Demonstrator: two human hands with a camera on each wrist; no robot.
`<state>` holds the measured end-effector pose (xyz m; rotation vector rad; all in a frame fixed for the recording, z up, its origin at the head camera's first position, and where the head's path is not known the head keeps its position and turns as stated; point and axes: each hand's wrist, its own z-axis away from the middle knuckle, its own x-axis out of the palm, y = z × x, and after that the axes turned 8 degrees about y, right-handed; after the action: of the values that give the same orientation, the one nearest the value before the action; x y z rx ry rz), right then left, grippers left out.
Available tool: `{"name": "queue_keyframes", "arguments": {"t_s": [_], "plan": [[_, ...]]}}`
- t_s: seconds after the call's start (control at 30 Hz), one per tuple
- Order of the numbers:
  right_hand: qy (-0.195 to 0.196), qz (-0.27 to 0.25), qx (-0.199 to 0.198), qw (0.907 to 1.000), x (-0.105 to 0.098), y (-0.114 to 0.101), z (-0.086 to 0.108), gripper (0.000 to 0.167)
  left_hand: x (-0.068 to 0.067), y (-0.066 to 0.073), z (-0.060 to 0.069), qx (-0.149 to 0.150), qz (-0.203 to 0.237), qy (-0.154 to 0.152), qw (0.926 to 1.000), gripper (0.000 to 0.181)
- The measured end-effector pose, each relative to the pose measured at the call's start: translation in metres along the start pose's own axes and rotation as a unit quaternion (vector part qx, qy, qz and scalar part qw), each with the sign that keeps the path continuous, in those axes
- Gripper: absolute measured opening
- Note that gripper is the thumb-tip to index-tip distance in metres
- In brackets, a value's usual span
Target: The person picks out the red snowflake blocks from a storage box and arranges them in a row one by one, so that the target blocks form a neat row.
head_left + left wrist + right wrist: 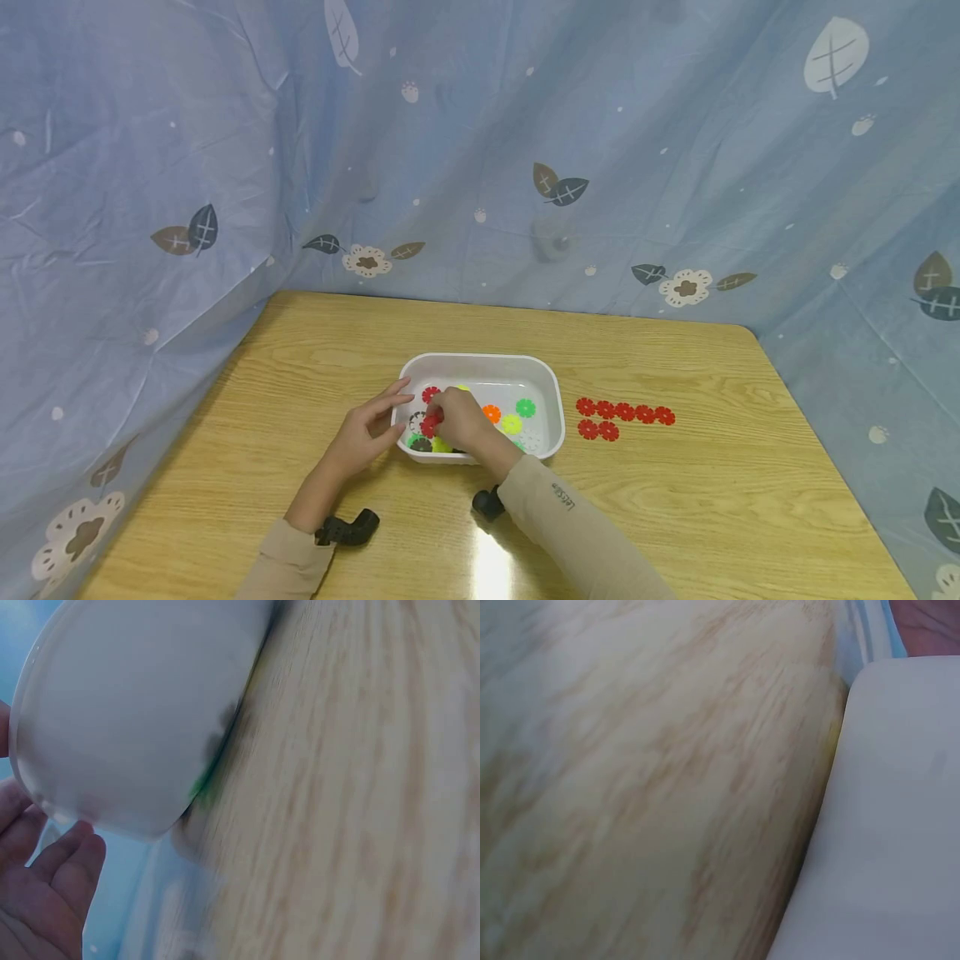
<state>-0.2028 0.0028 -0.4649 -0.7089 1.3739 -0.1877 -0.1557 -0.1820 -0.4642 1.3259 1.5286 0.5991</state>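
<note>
Red disc is at the left end of the white tray, under the right fingertips. Right hand looks to be pinching it, thumb against fingers; can't tell if it's lifted clear of the pieces below. Right wrist view only gets tray wall and tabletop, no help there. The hand reaches in over the near rim, presumably because that's the direct way to the left-end pile.

Left hand: fingers spread, thumb apart, tips at the left rim. Left wrist view puts them by the tray's outer wall, not wrapped around it. My read: it steadies the tray.

Inside the tray, left: another red disc at the far side, a dark disc at the near side. Mid to right, lying apart: orange disc, yellow disc, green disc.

Right of the tray, on the wooden table: far row of five red discs, near row of two red discs. Both rows start at the tray end, all one colour, likely kept tight so they're easy to count.

Blue cloth hangs beyond the table.
</note>
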Motion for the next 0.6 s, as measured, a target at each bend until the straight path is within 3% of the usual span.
{"name": "queue_keyframes", "arguments": {"t_s": [0.6], "plan": [[0.021, -0.109, 0.015, 0.9937, -0.0043, 0.0053, -0.0009, 0.007, 0.0002, -0.0012, 0.0000, 0.010, 0.003, 0.001, 0.9999, 0.034]]}}
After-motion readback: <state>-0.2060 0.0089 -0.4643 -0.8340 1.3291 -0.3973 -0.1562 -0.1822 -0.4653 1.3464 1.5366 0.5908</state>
